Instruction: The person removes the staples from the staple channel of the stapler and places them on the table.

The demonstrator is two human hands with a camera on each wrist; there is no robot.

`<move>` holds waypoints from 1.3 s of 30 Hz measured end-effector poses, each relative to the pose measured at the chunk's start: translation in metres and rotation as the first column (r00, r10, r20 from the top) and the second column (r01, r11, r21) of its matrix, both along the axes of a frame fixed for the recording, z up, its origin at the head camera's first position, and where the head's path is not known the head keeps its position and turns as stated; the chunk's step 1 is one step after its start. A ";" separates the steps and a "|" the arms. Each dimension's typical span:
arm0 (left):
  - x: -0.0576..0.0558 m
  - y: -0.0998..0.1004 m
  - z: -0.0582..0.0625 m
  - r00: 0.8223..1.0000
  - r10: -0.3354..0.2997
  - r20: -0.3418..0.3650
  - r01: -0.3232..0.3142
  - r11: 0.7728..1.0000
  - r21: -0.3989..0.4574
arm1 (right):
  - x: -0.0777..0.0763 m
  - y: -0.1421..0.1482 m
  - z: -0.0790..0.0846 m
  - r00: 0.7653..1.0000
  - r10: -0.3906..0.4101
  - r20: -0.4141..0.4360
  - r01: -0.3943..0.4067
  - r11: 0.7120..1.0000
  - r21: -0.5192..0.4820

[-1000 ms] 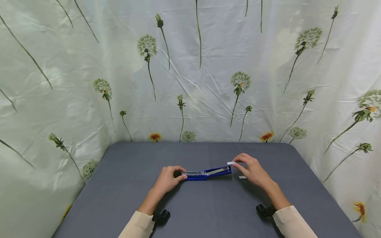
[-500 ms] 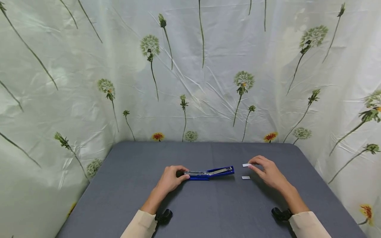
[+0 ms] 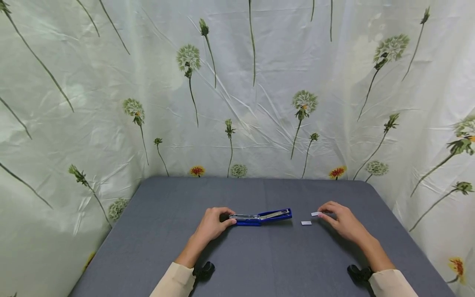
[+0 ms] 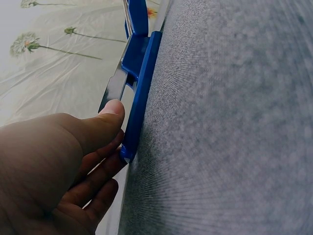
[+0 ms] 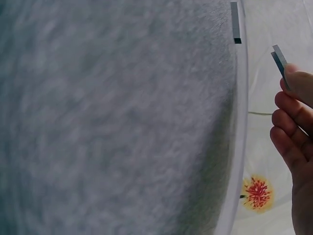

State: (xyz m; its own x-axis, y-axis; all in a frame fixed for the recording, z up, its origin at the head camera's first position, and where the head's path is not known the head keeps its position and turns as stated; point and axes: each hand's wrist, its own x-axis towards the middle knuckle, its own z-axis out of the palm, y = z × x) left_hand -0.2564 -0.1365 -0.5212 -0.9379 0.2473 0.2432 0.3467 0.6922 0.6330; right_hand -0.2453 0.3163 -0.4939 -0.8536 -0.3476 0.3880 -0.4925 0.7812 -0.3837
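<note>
A blue stapler (image 3: 248, 223) lies folded wide open on the grey table, its metal magazine and the inside of its top showing. My left hand (image 3: 212, 225) grips its left end; in the left wrist view the thumb (image 4: 113, 108) presses on the metal part and the fingers curl at the blue base. To the right, my right hand (image 3: 343, 222) pinches a short strip of staples (image 5: 279, 61) between thumb and forefinger, above the table. A second strip of staples (image 3: 306, 223) lies on the table between the stapler and my right hand.
The grey cloth-covered table (image 3: 259, 260) ends at a curtain (image 3: 237, 103) printed with dandelions, close behind the hands. Black wrist cameras (image 3: 204, 271) sit on both wrists, below the light sleeves' cuffs.
My right hand has moved right, away from the stapler's end, then lower toward the table, with the staple strip in its fingers. The left hand keeps its grip on the stapler.
</note>
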 end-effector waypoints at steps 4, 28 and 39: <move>-0.001 0.001 0.000 1.000 -0.006 -0.007 0.006 1.000 0.003 | 0.001 0.004 -0.003 1.000 0.010 -0.008 -0.010 1.000 -0.007; 0.002 0.001 0.001 1.000 -0.003 0.005 0.003 1.000 0.011 | 0.004 0.016 -0.014 0.997 0.018 0.072 -0.022 0.998 0.057; 0.002 0.001 0.001 1.000 -0.002 0.001 0.002 1.000 0.009 | 0.006 0.010 -0.010 0.998 0.019 0.057 -0.028 0.987 0.160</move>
State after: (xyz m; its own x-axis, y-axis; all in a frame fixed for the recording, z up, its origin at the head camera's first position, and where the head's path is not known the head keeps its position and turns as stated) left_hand -0.2547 -0.1356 -0.5205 -0.9377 0.2471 0.2441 0.3472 0.6860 0.6394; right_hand -0.2388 0.3267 -0.5040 -0.8629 -0.4221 0.2781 -0.4933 0.8230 -0.2815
